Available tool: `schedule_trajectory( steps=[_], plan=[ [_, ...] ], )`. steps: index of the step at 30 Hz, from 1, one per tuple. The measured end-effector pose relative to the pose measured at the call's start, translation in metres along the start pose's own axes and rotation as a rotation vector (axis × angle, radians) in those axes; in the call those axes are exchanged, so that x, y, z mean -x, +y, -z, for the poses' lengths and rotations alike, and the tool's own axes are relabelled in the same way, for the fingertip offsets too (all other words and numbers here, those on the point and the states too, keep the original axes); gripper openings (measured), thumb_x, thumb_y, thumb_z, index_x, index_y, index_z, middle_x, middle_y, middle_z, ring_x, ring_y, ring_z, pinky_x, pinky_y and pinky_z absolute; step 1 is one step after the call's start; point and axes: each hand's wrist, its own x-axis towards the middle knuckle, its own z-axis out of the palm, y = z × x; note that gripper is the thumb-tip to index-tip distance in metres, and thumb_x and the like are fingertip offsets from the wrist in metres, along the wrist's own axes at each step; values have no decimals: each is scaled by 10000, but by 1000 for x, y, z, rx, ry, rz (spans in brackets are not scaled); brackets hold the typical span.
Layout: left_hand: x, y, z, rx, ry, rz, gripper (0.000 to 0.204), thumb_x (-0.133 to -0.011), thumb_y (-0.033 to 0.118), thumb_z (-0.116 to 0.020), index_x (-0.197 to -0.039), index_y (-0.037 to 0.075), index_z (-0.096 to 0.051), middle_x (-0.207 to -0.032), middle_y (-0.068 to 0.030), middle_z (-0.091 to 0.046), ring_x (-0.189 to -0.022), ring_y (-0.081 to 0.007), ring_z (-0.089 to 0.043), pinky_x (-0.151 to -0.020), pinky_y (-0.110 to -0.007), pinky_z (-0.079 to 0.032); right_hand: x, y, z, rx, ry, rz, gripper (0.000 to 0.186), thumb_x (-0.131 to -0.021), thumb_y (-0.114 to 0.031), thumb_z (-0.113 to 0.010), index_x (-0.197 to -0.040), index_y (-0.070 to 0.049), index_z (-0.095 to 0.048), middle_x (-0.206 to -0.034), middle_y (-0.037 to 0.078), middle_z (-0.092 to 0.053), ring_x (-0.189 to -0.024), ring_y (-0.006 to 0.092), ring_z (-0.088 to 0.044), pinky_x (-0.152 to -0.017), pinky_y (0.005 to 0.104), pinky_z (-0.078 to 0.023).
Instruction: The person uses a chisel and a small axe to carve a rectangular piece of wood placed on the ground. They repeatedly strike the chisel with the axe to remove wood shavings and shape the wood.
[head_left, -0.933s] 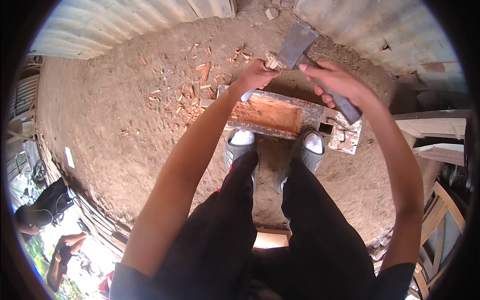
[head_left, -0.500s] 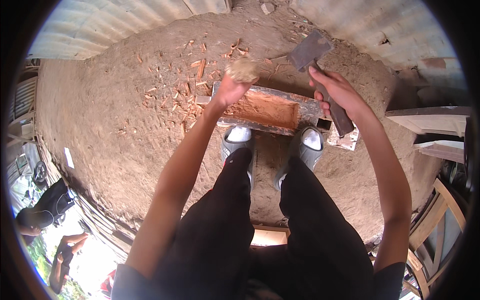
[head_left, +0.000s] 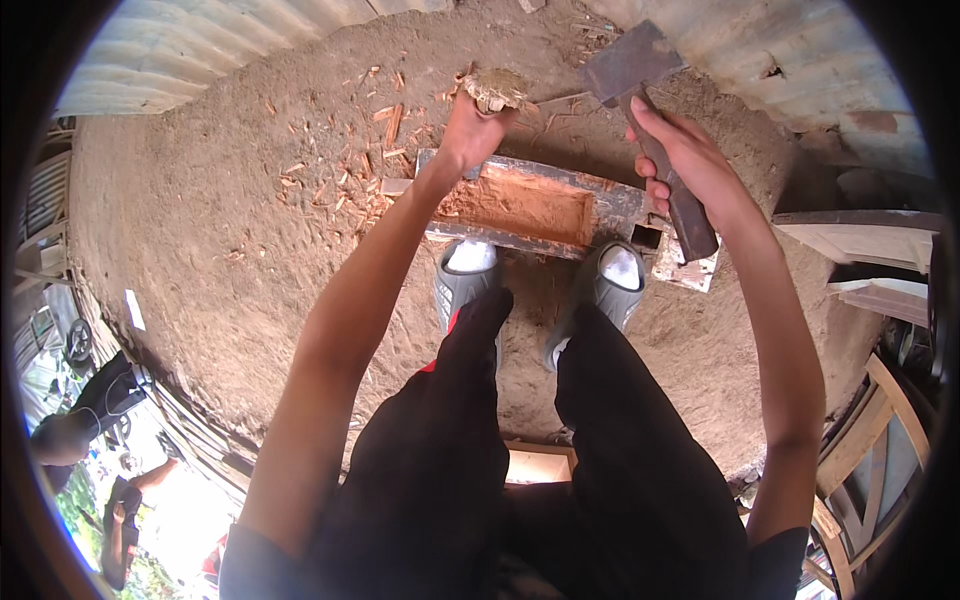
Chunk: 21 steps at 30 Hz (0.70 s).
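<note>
My left hand point(head_left: 475, 135) is closed round a chisel, its frayed, splayed wooden handle top point(head_left: 495, 88) showing above the fist. A bit of grey blade point(head_left: 472, 172) peeks out below, at the left end of a weathered wooden beam point(head_left: 620, 205); its tip is hidden. A long reddish recess point(head_left: 540, 212) is cut into the beam, and a small square hole point(head_left: 647, 237) lies near its right end. My right hand point(head_left: 690, 165) grips the handle of a dark, block-headed mallet point(head_left: 632, 62), held up over the beam's right side, apart from the chisel.
Wood chips point(head_left: 335, 190) litter the dirt floor left of the beam. My shoes point(head_left: 615, 285) stand against its near side. Corrugated metal sheets point(head_left: 220, 55) border the far side. Wooden frames point(head_left: 865, 440) lean at right. Other people point(head_left: 95, 410) are at lower left.
Both hands have shifted a little farther away, taking the chisel and mallet with them. Some of the chisel's blade now shows below my left fist. The view has shifted slightly.
</note>
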Motion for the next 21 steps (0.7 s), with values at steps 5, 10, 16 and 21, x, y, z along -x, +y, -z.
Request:
schedule_trajectory(
  steps=[5, 10, 16, 21],
  plan=[
    [4, 14, 2, -51, -30, 169, 340, -963, 97, -660, -1281, -22, -655, -1234, -159, -734, -1176, -290, -674, -1044, -394, -527, 7, -8, -9, 4, 14, 52, 507, -1014, -612, -617, -1053, -108, -585, -709, -29, -504, -500, 57, -448, -476, 241, -375],
    [4, 8, -3, -98, -159, -67, 380, -939, 153, -708, -1285, 0, -673, -1190, -172, -748, -1117, -283, -696, -1006, -369, -532, 11, -13, -21, 56, -6, 65, 517, -1024, -616, -596, -1062, -101, -586, -704, -26, -504, -500, 61, -446, -487, 247, -378],
    [-5, 25, -9, -222, -342, 215, 363, -911, 189, -729, -1224, 6, -701, -1076, -139, -771, -968, -247, -714, -903, -365, -536, 10, -5, -23, 99, -33, 73, 531, -1033, -619, -578, -1074, -90, -583, -695, -20, -505, -494, 69, -453, -480, 252, -383],
    [-8, 5, -10, -165, -278, 122, 337, -919, 194, -718, -1209, 22, -715, -1020, -134, -765, -919, -199, -691, -863, -368, -538, 11, -1, -26, 91, 44, 113, 533, -1046, -607, -562, -1097, -76, -582, -689, -16, -499, -480, 76, -461, -469, 265, -396]
  ],
)
